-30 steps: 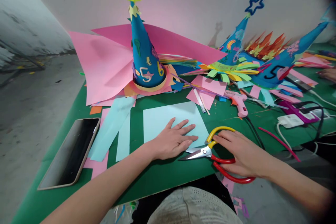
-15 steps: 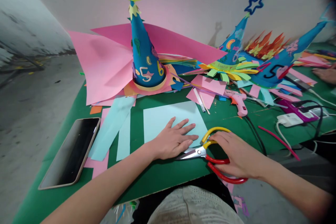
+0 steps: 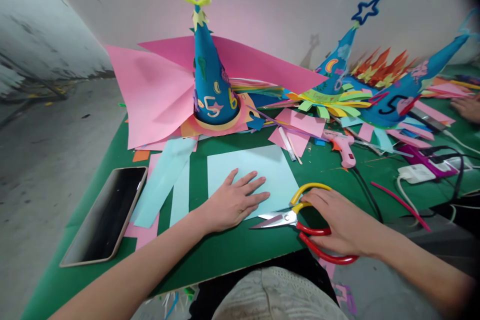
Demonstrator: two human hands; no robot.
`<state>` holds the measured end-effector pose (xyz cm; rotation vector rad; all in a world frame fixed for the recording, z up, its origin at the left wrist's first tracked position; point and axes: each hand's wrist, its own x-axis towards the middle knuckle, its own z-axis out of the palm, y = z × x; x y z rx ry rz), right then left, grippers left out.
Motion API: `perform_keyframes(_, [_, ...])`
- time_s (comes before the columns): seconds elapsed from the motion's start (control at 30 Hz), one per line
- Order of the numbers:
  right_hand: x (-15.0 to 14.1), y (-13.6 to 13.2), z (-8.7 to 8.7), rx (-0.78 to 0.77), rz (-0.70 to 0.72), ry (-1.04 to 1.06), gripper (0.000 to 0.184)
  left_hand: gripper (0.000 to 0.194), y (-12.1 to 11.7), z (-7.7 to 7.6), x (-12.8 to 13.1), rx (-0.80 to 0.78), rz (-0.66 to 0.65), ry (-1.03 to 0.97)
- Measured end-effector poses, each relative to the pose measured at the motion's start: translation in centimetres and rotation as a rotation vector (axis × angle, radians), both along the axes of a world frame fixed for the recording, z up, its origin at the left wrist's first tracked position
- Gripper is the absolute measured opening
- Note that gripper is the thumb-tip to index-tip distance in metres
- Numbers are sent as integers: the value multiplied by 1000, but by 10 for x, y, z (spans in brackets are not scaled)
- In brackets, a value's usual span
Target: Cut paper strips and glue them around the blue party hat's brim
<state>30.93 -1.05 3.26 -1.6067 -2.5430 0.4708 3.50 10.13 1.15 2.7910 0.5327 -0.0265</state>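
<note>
Flat on a light blue sheet of paper [image 3: 270, 172] lies my left hand [image 3: 234, 200], its fingers spread. My right hand [image 3: 337, 220] is closed on a pair of scissors [image 3: 288, 218] with yellow and red handles. The blades point left, slightly parted, just below my left hand, near the sheet's lower edge. Left of the sheet are light blue paper strips [image 3: 165, 180], one slanting across another, with pink paper beneath. A phone [image 3: 108, 215] with a dark screen rests farther left.
Behind the sheet stands a decorated blue cone hat [image 3: 213, 77] against large pink paper [image 3: 157, 90]. A pink glue gun [image 3: 344, 147], a marker [image 3: 287, 144] and a purple power strip [image 3: 420, 157] with cables lie to the right. Another person's hand [image 3: 467, 107] shows at the far right edge.
My left hand has slid a little left on the paper, away from the scissors' blades, which now show more fully. My right hand keeps hold of the scissors. The view has shifted slightly.
</note>
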Motion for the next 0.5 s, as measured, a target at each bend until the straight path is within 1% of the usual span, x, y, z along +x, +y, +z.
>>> perform_keyframes(0.13, [-2,-1,3,-26,-4,-8,47,38,-2,-2,2,31,6,2])
perform_keyframes(0.27, [-9,1,5,-43,1,-11,46,38,-2,-3,2,53,1,-7])
perform_keyframes(0.5, [-9,2,2,-27,11,-6,49,37,0,-2,2,9,16,-4])
